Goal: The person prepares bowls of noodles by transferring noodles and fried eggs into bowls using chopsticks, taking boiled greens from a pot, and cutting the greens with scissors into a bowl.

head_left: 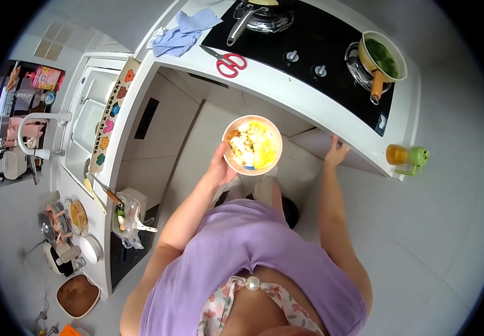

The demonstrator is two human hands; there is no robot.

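Observation:
My left hand (220,167) is closed on the rim and side of a light pink bowl (229,161), held out over the floor in front of my body. Yellow and white food (254,144), which looks like egg with rice, fills much of it. To the right, my right hand (336,152) is at the top edge of a cabinet door (359,162) below the counter. Its fingers are curled over that edge, partly hidden. The door seems to stand slightly out from the cabinet front.
On the black stove (303,42) sit a frying pan (241,27) and a pot with greens (381,59). Red-handled scissors (231,65) and a blue cloth (183,35) lie on the counter. A green-topped oil bottle (409,155) stands at the right corner. The sink (92,120) is left.

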